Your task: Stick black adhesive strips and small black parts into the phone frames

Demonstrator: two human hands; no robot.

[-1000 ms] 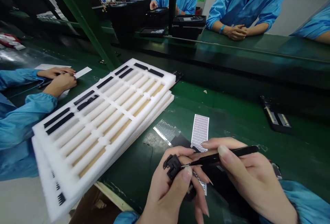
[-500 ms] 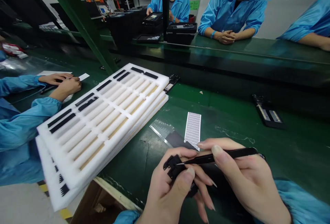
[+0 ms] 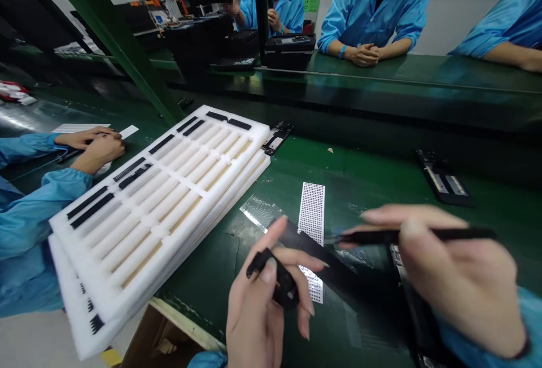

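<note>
Between the thumb and fingers of my left hand (image 3: 258, 311) is a small black plastic part (image 3: 287, 288), held over the green bench. My right hand (image 3: 461, 277), smeared by motion, grips a pair of black tweezers (image 3: 381, 236) whose tips point left, apart from the part. Below and behind the hands lies a white sheet of small black dots (image 3: 312, 207), partly covered by a dark strip on clear film (image 3: 259, 210). Part of an opened phone-like device (image 3: 396, 255) shows beneath my right hand, mostly hidden by it.
Stacked white foam trays (image 3: 169, 198), some slots filled with black strips, stand at the left. Another device housing (image 3: 444, 182) lies at the right, one more (image 3: 278, 135) behind the trays. A co-worker's hands (image 3: 97, 145) work at far left; people in blue sit across the bench.
The tweezers and my right hand have moved right, away from the black part. My left hand has shifted slightly left and down and turned the part, with its index finger lifted.
</note>
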